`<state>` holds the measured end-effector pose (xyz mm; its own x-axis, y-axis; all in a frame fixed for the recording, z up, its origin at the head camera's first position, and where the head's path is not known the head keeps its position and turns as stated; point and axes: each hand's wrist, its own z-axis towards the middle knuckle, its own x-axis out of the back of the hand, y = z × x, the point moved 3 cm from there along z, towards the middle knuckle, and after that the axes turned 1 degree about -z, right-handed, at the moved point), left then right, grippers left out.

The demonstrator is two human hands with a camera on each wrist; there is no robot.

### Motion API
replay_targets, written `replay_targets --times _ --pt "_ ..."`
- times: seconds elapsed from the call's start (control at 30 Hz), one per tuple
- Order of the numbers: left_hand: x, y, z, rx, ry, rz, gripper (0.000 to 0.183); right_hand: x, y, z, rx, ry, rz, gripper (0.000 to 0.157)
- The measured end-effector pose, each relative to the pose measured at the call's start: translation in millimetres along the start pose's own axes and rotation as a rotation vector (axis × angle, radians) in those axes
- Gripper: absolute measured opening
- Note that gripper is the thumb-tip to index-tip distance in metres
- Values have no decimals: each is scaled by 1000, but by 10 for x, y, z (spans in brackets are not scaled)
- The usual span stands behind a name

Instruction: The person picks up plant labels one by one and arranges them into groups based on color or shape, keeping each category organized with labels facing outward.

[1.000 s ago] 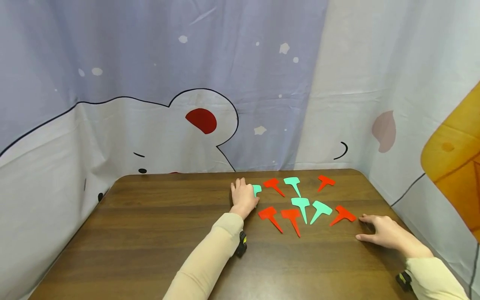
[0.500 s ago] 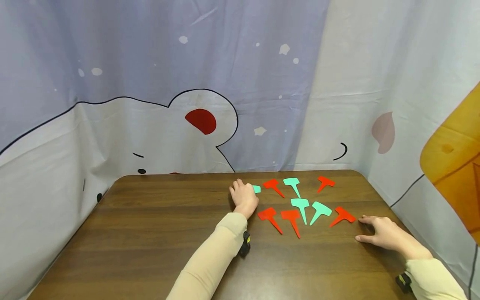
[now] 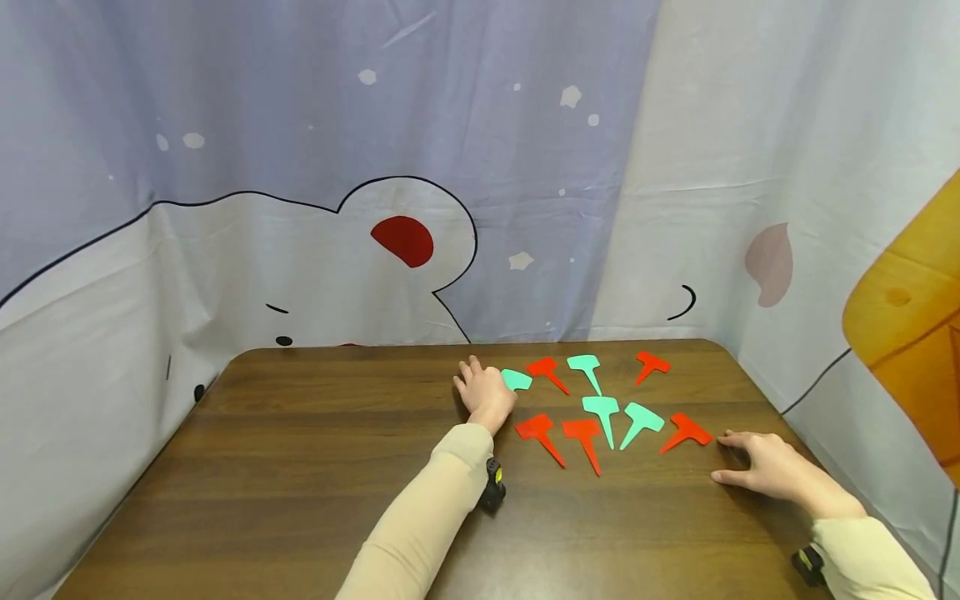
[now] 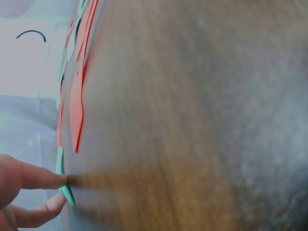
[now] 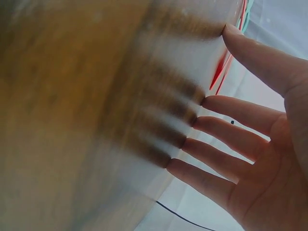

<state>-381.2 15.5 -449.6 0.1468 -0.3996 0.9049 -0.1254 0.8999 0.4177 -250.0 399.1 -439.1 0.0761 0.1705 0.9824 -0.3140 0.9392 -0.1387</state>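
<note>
My left hand (image 3: 486, 393) is at the far middle of the table, with thumb and a finger around a green T-shaped plant label (image 3: 516, 380). In the left wrist view, the fingertips pinch that green label (image 4: 60, 161) against the tabletop; its stem is partly hidden in the head view. My right hand (image 3: 772, 467) rests on the table at the right, fingers spread and fingertips on the wood. Nearest to it lies a red plant label (image 3: 687, 430), just left of the fingertips. In the right wrist view the right hand (image 5: 260, 159) holds nothing.
Several red and green plant labels lie flat between the hands, among them a red one (image 3: 536, 427), a green one (image 3: 602, 408) and a far red one (image 3: 651, 364). The wooden table (image 3: 262, 483) ends at a printed curtain (image 3: 525, 167) behind.
The green label in my left hand has turned, and more of its head shows right of the hand. The left hand has shifted slightly left. My right hand has stayed still.
</note>
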Motion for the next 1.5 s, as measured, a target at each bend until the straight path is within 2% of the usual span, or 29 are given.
replay_targets --times 0.17,0.4,1.13,1.5 --pt "-7 -37 4 -15 3 -49 20 -7 8 4 -10 -17 1 68" --pt "12 -43 -6 -32 0 -56 8 -20 18 3 -20 -27 2 69" --pt "98 -117 1 -112 -74 -143 22 -21 25 18 0 -4 -6 68" --pt "152 -135 -12 -148 -57 -191 21 -22 23 13 4 0 -8 68"
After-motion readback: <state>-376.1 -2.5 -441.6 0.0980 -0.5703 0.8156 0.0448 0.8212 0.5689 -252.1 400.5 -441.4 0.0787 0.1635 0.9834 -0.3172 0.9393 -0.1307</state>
